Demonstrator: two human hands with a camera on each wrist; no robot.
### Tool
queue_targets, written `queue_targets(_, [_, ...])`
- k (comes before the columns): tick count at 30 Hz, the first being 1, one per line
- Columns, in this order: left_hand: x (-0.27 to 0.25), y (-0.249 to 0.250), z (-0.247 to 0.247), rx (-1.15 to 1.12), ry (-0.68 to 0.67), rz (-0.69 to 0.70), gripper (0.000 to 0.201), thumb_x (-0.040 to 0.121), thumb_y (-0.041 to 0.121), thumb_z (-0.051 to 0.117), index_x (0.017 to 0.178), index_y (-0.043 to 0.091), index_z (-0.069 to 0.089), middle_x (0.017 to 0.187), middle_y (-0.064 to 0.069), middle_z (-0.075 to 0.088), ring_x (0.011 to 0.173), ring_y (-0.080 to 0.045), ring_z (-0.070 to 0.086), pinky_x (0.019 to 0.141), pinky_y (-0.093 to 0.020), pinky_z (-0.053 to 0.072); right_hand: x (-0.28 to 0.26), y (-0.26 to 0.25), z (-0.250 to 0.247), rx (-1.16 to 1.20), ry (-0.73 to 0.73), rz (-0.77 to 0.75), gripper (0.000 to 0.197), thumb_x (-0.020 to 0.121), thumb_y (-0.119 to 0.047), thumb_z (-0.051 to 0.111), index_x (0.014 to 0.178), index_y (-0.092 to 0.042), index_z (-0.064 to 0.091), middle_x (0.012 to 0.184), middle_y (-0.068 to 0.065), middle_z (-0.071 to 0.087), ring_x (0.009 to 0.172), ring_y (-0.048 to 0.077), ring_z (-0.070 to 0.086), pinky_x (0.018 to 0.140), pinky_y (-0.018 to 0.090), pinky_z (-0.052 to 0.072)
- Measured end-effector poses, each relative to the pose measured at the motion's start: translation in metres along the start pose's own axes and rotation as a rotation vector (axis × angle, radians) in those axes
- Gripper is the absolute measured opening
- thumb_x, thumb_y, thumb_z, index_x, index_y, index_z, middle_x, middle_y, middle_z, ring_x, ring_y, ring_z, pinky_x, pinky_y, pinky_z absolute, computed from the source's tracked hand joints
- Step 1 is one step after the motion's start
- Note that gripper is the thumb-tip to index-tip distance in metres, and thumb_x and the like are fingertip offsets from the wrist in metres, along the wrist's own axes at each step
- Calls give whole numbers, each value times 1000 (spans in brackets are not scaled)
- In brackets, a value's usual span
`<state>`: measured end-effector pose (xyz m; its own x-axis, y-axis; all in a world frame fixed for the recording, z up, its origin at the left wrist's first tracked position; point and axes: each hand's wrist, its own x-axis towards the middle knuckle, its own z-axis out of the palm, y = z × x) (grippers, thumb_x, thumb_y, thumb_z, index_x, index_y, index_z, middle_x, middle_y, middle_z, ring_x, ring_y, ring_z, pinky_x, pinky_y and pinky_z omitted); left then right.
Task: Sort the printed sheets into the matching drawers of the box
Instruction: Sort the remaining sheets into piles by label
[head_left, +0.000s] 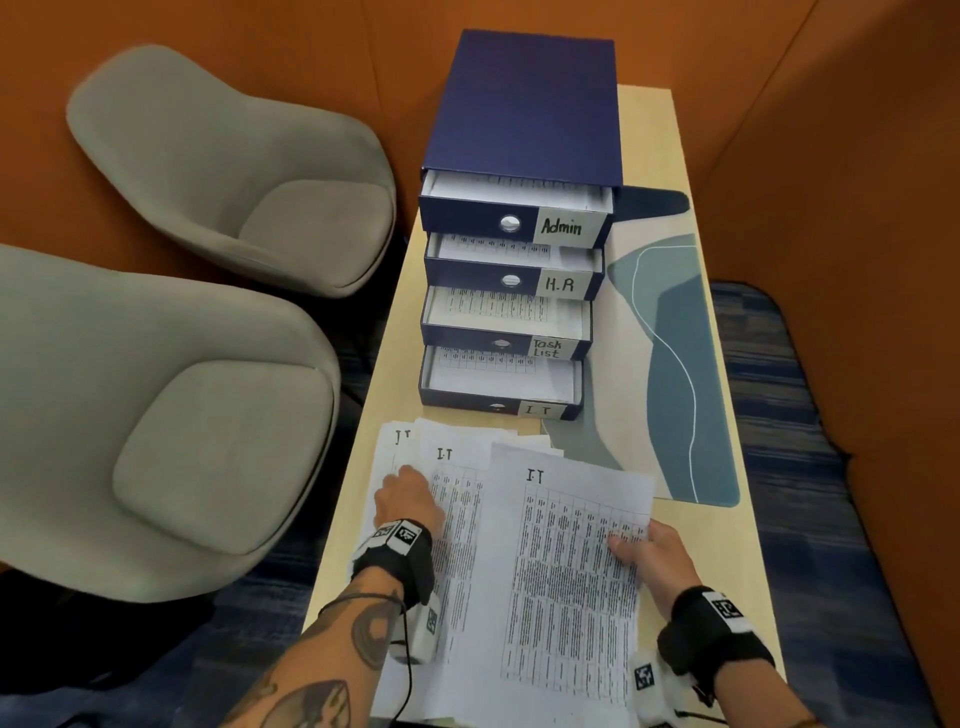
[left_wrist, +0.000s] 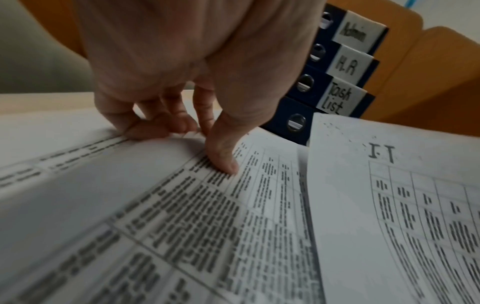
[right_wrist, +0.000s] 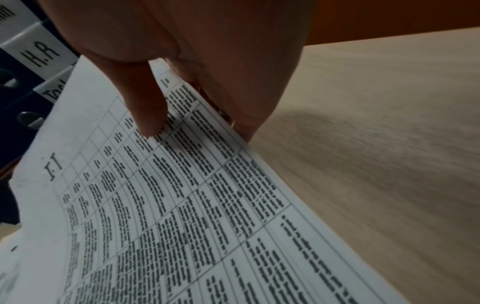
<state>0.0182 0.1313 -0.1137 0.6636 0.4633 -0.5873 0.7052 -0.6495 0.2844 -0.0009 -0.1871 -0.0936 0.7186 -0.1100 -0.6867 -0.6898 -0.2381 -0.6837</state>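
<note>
The table rows printed on the sheets are too blurred for me to read; only the handwritten "I.T" headings come through, and the near ends of the pages run out of the head view. My right hand (head_left: 655, 557) pinches the right edge of the top I.T sheet (head_left: 571, 571), thumb on the print and fingers hidden beneath it. My left hand (head_left: 408, 501) rests on the spread pile of I.T sheets (head_left: 457, 519) just left of that sheet, thumb pressing down and fingers curled at a page edge (left_wrist: 189, 134). Beyond the pile stands the blue drawer box (head_left: 524, 114), its four drawers pulled out in steps: Admin (head_left: 561, 226), H.R (head_left: 560, 283), Task List (head_left: 546, 347) and I.T (head_left: 537, 410). Each holds printed sheets, partly covered by the drawer above.
</note>
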Motion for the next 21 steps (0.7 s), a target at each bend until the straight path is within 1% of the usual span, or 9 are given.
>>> queue_targets(4, [-6,-13,3,-71,115,-28,37,85,3,69,112,23,55,130,-8,36,117,-33,45,94,-43,53,-3,1,0,-1,7,-3,24,94,7,63,108,-11,72,105,9,79,99,30,74,93,45,58])
queue_targets(9, [-17,-26,-11,-253,147,-139,65,82,6,78,135,11,40,129,-20,48,109,-43,60,92,-48,54,-3,0,-3,42,-3,11,25,95,8,62,111,-8,71,105,10,79,99,31,75,93,46,58])
queue_targets(11, [-23,-32,-21,-274,190,-118,49,85,11,78,126,10,52,119,-16,63,108,-39,64,88,-44,54,-4,-1,-4,74,-31,19,28,94,10,61,114,-7,71,106,11,79,100,32,75,97,51,57])
queue_targets(13, [-35,-33,-30,-318,244,0,9,93,18,71,99,18,64,95,-5,69,91,-28,66,74,-34,49,-5,-5,-6,112,-85,15,33,93,13,57,117,-6,71,108,12,79,103,34,74,99,53,55])
queue_targets(15, [-50,-31,-31,-369,138,197,17,100,21,64,83,24,60,82,0,67,77,-22,62,65,-33,48,-6,-9,-7,172,-136,20,38,91,17,53,119,-2,70,112,16,77,108,38,72,102,54,52])
queue_targets(16, [-53,-31,-24,-406,31,280,15,102,21,61,87,26,61,88,0,70,82,-20,64,71,-34,52,-7,-11,-7,203,-147,20,39,90,19,51,119,0,69,113,19,76,109,40,71,103,55,51])
queue_targets(17, [-60,-27,-21,-467,-104,343,7,103,22,59,100,27,62,106,0,74,96,-17,67,85,-38,56,-7,-12,-5,223,-144,18,39,88,20,51,119,2,68,113,21,76,110,42,70,104,55,50])
queue_targets(19, [-71,-19,-12,-582,-334,377,30,104,35,60,134,33,57,149,7,56,131,-9,55,114,-46,46,-6,-16,-1,256,-121,8,36,87,19,52,116,6,68,112,23,75,107,43,70,102,56,51])
queue_targets(21, [-79,-8,-2,-717,-502,367,38,102,38,63,139,41,58,145,13,61,132,-9,58,111,-47,48,-4,-19,3,312,-101,-3,34,88,18,51,116,7,67,112,23,75,105,42,71,98,55,53])
